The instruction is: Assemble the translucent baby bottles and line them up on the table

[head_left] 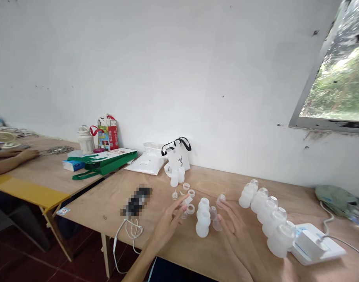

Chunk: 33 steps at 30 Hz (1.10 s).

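Though empty, both grips open, left hand [164, 227] beside clear rings [190, 209], right hand [238, 243] beside white bottles [203, 221]

We count five bottles [266, 215] in the long row, two stacked bottles [202, 219] at mid-table, two small bottles [177, 177] behind them, and three rings [190, 209] nearby. We also see our left hand [166, 227], our right hand [238, 239], and one co-worker's hand [26, 155].

Head-worn view; faces forward and down; close above a plywood table [94, 199]; white wall [179, 78] beyond
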Each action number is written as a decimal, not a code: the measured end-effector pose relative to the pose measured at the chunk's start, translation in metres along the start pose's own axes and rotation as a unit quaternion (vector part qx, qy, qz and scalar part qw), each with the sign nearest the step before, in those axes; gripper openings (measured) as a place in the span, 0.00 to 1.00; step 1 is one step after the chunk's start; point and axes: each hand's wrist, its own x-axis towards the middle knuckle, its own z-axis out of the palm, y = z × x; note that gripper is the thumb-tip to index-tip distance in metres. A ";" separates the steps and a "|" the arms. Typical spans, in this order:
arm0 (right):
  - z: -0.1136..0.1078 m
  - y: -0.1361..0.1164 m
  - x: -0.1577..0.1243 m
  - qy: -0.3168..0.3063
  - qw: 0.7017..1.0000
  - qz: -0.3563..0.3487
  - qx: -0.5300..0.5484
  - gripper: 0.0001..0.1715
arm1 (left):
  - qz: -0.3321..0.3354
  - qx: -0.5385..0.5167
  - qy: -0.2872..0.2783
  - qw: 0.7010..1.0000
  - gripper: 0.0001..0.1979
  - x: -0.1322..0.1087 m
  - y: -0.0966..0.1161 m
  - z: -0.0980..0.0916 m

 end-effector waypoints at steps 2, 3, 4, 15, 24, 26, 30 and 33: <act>0.005 -0.013 -0.002 -0.042 0.999 -0.004 0.007 0.29 | 0.014 0.005 -0.008 1.000 0.28 -0.001 -0.002 0.005; 0.008 -0.017 -0.003 -0.065 0.998 -0.006 0.007 0.31 | 0.022 0.008 -0.014 1.000 0.27 -0.002 -0.003 0.007; 0.011 -0.019 -0.004 -0.083 0.996 -0.006 0.006 0.32 | 0.032 0.013 -0.020 0.999 0.27 -0.002 -0.003 0.010; 0.048 0.004 -0.011 -0.041 0.999 -0.030 -0.003 0.20 | 0.081 0.057 -0.068 0.993 0.24 -0.006 -0.005 0.026; 0.058 -0.002 -0.015 -0.065 0.997 0.035 0.004 0.25 | 0.098 0.081 -0.095 0.987 0.24 -0.006 -0.008 0.028; 0.062 -0.002 -0.016 -0.059 0.996 0.047 0.039 0.27 | 0.104 0.083 -0.098 0.986 0.23 -0.006 -0.004 0.027; 0.064 -0.009 -0.016 -0.083 0.983 0.067 0.150 0.33 | 0.086 0.115 -0.114 0.983 0.22 -0.010 0.002 0.023; 0.061 -0.016 -0.015 -0.119 0.964 0.088 0.219 0.35 | 0.042 0.134 -0.136 0.981 0.28 -0.013 0.003 0.020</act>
